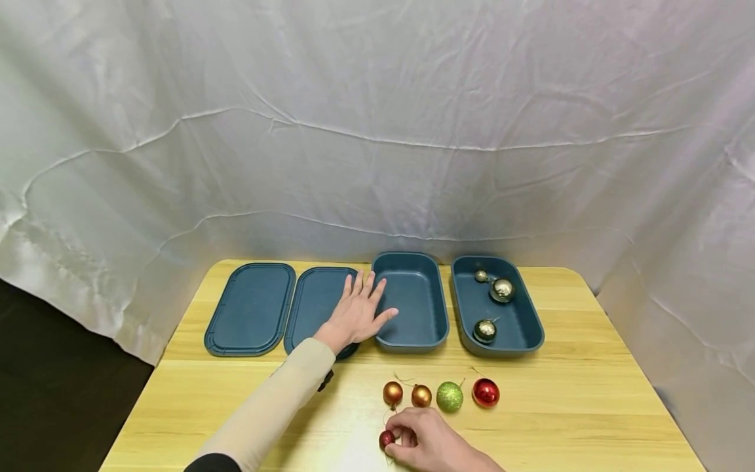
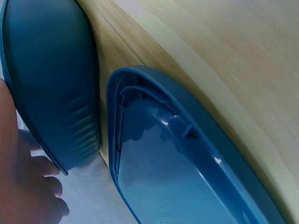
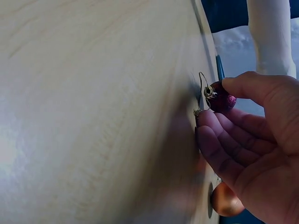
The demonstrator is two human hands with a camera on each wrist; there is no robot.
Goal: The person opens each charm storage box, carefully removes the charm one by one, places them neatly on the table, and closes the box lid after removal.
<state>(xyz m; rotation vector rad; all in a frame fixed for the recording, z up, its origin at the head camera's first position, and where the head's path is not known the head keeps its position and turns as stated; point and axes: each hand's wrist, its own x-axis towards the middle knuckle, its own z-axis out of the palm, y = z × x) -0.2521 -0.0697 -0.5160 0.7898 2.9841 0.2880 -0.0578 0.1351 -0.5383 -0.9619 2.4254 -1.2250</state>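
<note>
My left hand (image 1: 358,316), fingers spread and straight, is over the left rim of a blue box (image 1: 415,308) and overlaps a blue lid (image 1: 312,298) beside it in the head view. Down at the front, my right hand (image 1: 433,440) pinches a small dark red bauble (image 1: 386,440) between thumb and fingers. Its gold cap and string loop show in the right wrist view, close over the table. Just beyond that hand are two orange baubles, one at left (image 1: 392,393) and one at right (image 1: 421,396), then a green glitter bauble (image 1: 449,397) and a shiny red bauble (image 1: 486,393).
A second blue box (image 1: 527,321) stands at the right, with a small gold bauble (image 1: 481,276) and two larger ones inside. Another blue lid (image 1: 250,308) lies at the far left. Behind the wooden table (image 1: 566,393) hangs a pale curtain (image 1: 413,131).
</note>
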